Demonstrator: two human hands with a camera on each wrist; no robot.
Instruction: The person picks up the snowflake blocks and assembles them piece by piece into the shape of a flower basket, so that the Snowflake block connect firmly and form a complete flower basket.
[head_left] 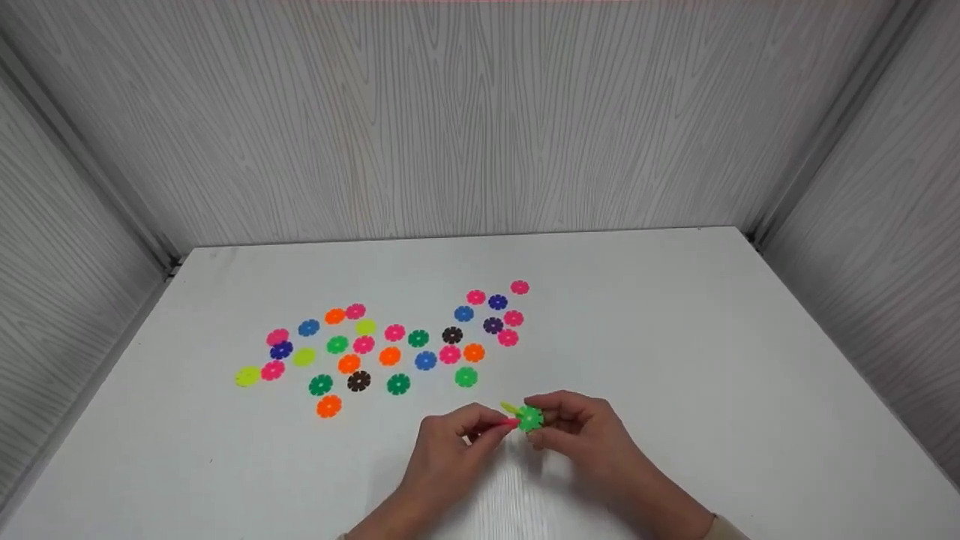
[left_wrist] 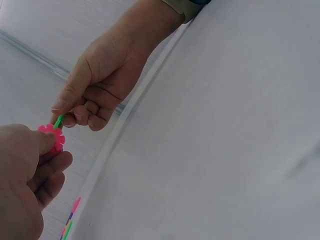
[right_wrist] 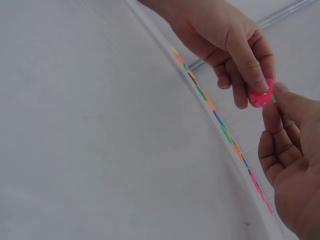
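Between thumb and fingers my left hand (head_left: 454, 446) pinches a pink notched disc (left_wrist: 59, 139), seen nearly edge-on in the head view. My right hand (head_left: 592, 431) pinches a light green notched disc (head_left: 530, 418), its flat face toward the head camera. The pink disc's edge meets the green one's rim. A yellow disc (head_left: 511, 409), also edge-on, sticks out at the green disc's upper left. In the right wrist view the pink disc (right_wrist: 261, 95) shows its face under the left thumb, while fingers hide most of the green one.
Several loose notched discs lie flat on the white table (head_left: 637, 315), left of and beyond the hands. Among them are a light green disc (head_left: 466, 376), an orange disc (head_left: 328, 406) and a black disc (head_left: 359, 381). Wood-grain panels (head_left: 480, 120) stand behind and at both sides.
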